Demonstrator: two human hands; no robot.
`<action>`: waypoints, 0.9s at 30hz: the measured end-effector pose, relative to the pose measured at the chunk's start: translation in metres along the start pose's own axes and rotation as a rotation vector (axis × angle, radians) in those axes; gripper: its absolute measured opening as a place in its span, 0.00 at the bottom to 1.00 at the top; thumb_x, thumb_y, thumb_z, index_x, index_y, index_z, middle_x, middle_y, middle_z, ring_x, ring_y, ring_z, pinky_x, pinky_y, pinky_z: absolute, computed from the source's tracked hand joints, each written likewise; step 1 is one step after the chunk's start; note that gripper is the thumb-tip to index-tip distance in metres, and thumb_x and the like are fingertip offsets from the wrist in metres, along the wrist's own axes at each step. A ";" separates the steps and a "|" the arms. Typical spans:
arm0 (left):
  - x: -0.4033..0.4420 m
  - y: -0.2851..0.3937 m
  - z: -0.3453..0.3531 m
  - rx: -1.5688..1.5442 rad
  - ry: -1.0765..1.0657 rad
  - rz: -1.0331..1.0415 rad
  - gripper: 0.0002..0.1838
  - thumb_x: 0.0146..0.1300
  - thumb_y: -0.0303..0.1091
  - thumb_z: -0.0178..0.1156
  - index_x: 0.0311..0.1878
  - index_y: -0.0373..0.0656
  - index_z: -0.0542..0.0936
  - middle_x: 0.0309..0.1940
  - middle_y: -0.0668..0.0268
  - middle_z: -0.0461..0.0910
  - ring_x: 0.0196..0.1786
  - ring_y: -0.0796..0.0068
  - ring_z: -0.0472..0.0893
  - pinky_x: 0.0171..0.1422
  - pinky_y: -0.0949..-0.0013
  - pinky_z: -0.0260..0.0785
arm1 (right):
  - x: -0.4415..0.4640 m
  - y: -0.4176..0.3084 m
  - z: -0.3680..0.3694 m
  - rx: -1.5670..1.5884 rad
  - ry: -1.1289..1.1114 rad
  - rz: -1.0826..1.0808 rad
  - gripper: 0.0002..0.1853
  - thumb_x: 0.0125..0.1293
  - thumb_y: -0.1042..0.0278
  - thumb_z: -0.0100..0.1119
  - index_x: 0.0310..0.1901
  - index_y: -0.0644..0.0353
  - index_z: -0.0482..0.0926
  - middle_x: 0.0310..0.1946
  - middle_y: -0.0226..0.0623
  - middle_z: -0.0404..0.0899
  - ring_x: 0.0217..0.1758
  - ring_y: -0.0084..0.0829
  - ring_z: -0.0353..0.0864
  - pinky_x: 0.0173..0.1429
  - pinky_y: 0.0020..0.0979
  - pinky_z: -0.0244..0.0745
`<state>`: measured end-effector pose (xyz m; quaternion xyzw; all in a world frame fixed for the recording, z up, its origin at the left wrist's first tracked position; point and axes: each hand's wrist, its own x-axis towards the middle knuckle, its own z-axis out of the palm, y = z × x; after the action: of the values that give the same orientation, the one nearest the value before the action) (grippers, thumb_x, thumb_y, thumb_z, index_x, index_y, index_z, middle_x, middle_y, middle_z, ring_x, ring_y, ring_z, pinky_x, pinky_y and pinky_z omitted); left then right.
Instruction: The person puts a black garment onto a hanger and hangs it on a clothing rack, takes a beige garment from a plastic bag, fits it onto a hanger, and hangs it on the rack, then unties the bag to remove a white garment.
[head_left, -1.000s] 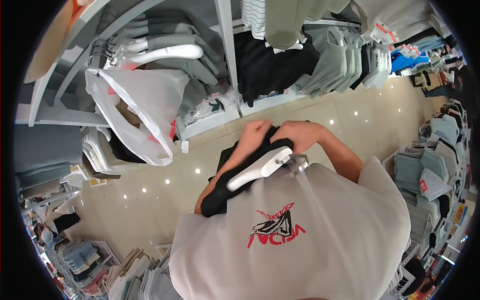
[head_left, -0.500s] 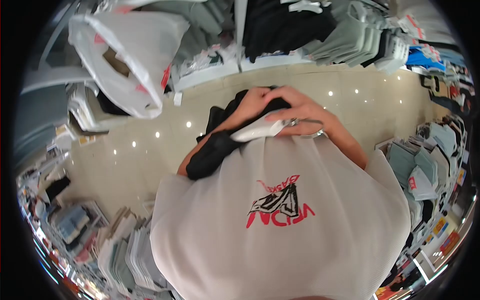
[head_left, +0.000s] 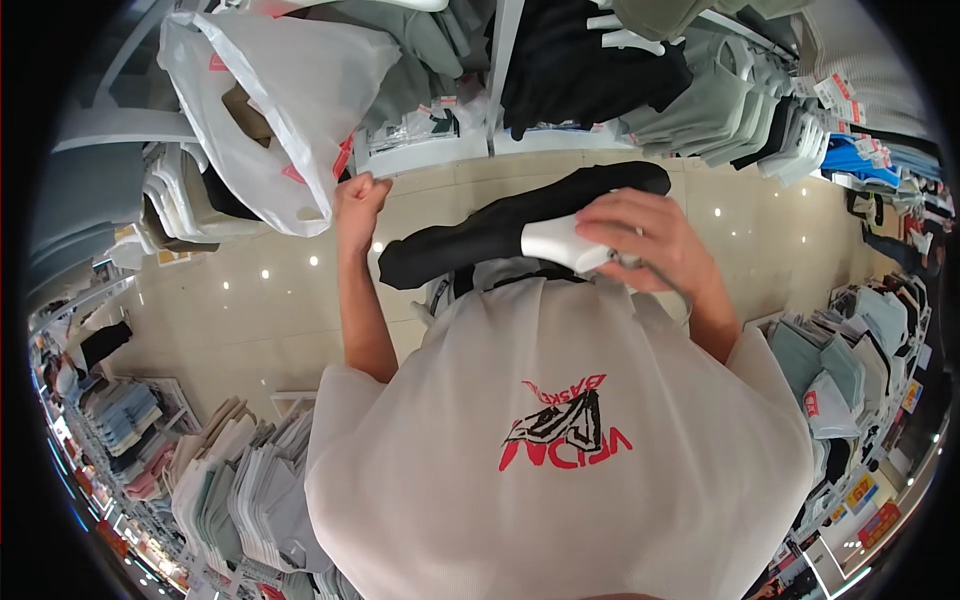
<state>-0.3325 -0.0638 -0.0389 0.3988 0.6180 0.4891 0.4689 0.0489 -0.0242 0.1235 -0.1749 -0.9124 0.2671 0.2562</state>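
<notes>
A black garment hangs on a white hanger in front of my chest, its shoulders spread to left and right. My right hand is wrapped round the hanger's middle near its metal hook. Off to the left, my left hand is closed in a fist, apart from the garment and close to the lower edge of a white plastic bag. Whether the fist holds anything small is hidden. The bag hangs from the rack with something brown inside.
Ahead, a rack holds black clothes and grey-green clothes on hangers. Folded clothes lie on stands at the lower left and right. A person is far off at the right. Tiled floor lies between.
My left hand has left the black garment and moved left towards the bag. The garment now spreads out on its hanger, which my right hand holds.
</notes>
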 end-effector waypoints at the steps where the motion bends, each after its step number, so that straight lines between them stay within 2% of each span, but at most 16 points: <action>1: -0.005 0.004 -0.002 0.020 0.002 0.017 0.26 0.60 0.23 0.62 0.17 0.48 0.54 0.16 0.79 0.54 0.21 0.87 0.53 0.26 0.75 0.48 | -0.001 -0.006 -0.001 -0.040 0.000 -0.013 0.24 0.39 0.70 0.73 0.43 0.62 0.81 0.42 0.41 0.81 0.41 0.42 0.82 0.37 0.35 0.79; 3: -0.014 0.012 -0.003 0.029 -0.026 0.004 0.26 0.59 0.19 0.62 0.18 0.48 0.53 0.16 0.79 0.54 0.23 0.88 0.52 0.28 0.77 0.50 | -0.006 -0.011 -0.005 -0.075 0.002 -0.055 0.22 0.40 0.67 0.72 0.42 0.60 0.82 0.40 0.39 0.81 0.39 0.39 0.82 0.34 0.33 0.78; 6: -0.021 0.023 0.005 0.100 -0.073 0.035 0.27 0.59 0.18 0.61 0.18 0.48 0.52 0.16 0.79 0.54 0.23 0.88 0.53 0.28 0.78 0.49 | -0.018 -0.009 -0.005 0.079 -0.043 0.042 0.22 0.40 0.69 0.71 0.41 0.61 0.82 0.38 0.37 0.82 0.37 0.37 0.82 0.33 0.33 0.78; 10: -0.013 0.031 0.028 0.042 -0.038 0.026 0.18 0.63 0.22 0.61 0.24 0.45 0.63 0.17 0.80 0.56 0.23 0.90 0.55 0.27 0.79 0.46 | -0.046 0.028 0.009 0.035 0.044 0.308 0.18 0.46 0.67 0.73 0.41 0.60 0.83 0.37 0.38 0.83 0.35 0.38 0.82 0.35 0.33 0.78; 13: -0.004 0.029 0.038 -0.017 -0.007 -0.106 0.11 0.68 0.28 0.58 0.30 0.42 0.67 0.18 0.80 0.58 0.22 0.90 0.55 0.26 0.78 0.44 | -0.072 0.052 0.007 0.003 0.123 0.572 0.16 0.51 0.62 0.74 0.41 0.58 0.84 0.38 0.36 0.84 0.37 0.39 0.83 0.42 0.35 0.78; 15: 0.002 0.018 0.047 0.054 0.062 -0.063 0.14 0.71 0.33 0.55 0.28 0.42 0.68 0.17 0.80 0.58 0.22 0.89 0.54 0.25 0.77 0.44 | -0.085 0.065 -0.007 -0.070 0.191 0.723 0.17 0.52 0.57 0.75 0.40 0.58 0.85 0.37 0.34 0.85 0.38 0.40 0.84 0.47 0.35 0.77; 16: 0.005 0.013 0.054 0.085 0.095 -0.041 0.16 0.72 0.36 0.54 0.27 0.41 0.68 0.17 0.80 0.58 0.22 0.89 0.54 0.25 0.76 0.43 | -0.094 0.076 -0.013 -0.183 0.256 0.733 0.17 0.52 0.57 0.75 0.39 0.58 0.86 0.36 0.35 0.85 0.37 0.36 0.84 0.44 0.32 0.76; 18: 0.006 0.010 0.071 0.124 0.123 -0.047 0.20 0.72 0.39 0.54 0.24 0.42 0.67 0.16 0.79 0.57 0.21 0.88 0.53 0.25 0.76 0.43 | -0.107 0.094 -0.043 0.021 0.309 0.924 0.17 0.53 0.58 0.74 0.38 0.61 0.86 0.32 0.37 0.85 0.33 0.28 0.83 0.39 0.29 0.74; 21: 0.004 0.018 0.113 0.152 0.120 -0.103 0.25 0.72 0.42 0.55 0.19 0.44 0.64 0.14 0.79 0.56 0.20 0.88 0.52 0.24 0.74 0.41 | -0.134 0.114 -0.082 0.073 0.498 1.118 0.16 0.54 0.61 0.73 0.36 0.66 0.85 0.28 0.37 0.84 0.29 0.22 0.79 0.36 0.25 0.71; 24: 0.004 0.024 0.153 0.163 0.093 -0.108 0.27 0.70 0.42 0.58 0.16 0.46 0.60 0.14 0.79 0.54 0.19 0.87 0.50 0.24 0.72 0.40 | -0.169 0.135 -0.115 0.238 0.636 1.129 0.16 0.55 0.62 0.72 0.35 0.69 0.85 0.25 0.34 0.83 0.27 0.21 0.78 0.34 0.25 0.70; 25: 0.003 0.024 0.164 0.173 0.064 -0.105 0.27 0.69 0.41 0.59 0.16 0.46 0.59 0.14 0.79 0.54 0.20 0.87 0.50 0.24 0.72 0.40 | -0.179 0.141 -0.122 0.323 0.739 1.096 0.14 0.55 0.64 0.72 0.34 0.69 0.85 0.26 0.33 0.83 0.28 0.20 0.78 0.35 0.25 0.70; 27: 0.005 0.025 0.184 0.188 0.002 -0.062 0.27 0.68 0.37 0.61 0.16 0.46 0.58 0.14 0.80 0.54 0.21 0.88 0.51 0.24 0.73 0.41 | -0.198 0.148 -0.137 0.380 0.802 1.086 0.12 0.57 0.67 0.70 0.35 0.69 0.85 0.28 0.32 0.83 0.30 0.20 0.77 0.38 0.24 0.68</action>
<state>-0.1545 -0.0111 -0.0302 0.4214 0.6736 0.4147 0.4435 0.3124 0.0577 0.0639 -0.6432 -0.4686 0.4269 0.4295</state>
